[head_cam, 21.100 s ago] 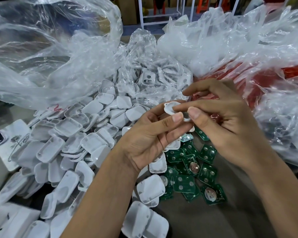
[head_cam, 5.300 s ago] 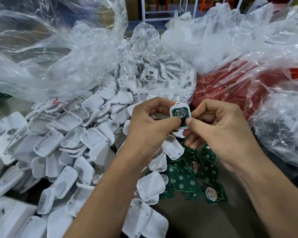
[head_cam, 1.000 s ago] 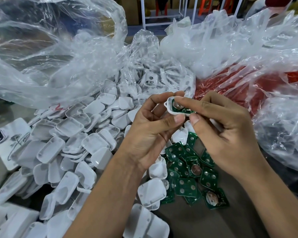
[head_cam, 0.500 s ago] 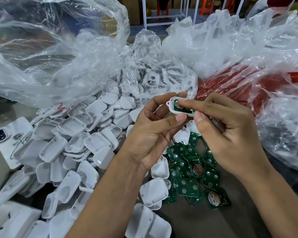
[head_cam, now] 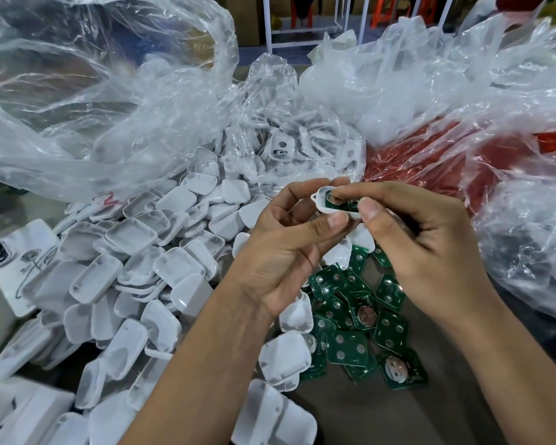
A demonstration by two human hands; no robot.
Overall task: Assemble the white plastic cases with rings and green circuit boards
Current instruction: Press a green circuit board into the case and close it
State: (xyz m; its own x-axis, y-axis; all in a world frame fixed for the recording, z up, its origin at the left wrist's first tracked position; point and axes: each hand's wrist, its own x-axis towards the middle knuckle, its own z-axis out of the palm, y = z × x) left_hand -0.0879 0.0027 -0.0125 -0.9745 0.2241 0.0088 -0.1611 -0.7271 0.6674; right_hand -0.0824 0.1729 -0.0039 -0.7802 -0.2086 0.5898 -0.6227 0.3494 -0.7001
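Both hands gripped one white case [head_cam: 333,209], right hand [head_cam: 430,252] pressing a green board [head_cam: 345,205] in beside left hand [head_cam: 289,248]; piles of cases [head_cam: 148,252] and boards [head_cam: 357,319] below waited unassembled.

A dull grey-brown tabletop [head_cam: 366,419] carries it all. A heap of white plastic cases [head_cam: 148,271] sprawls across its left and middle; just beside it on the right lies a cluster of green circuit boards [head_cam: 357,319], overlapping. Crumpled clear plastic bags [head_cam: 109,101] crowd the far side. A phone in a white flower-drawn case [head_cam: 16,261] sits at the left edge.
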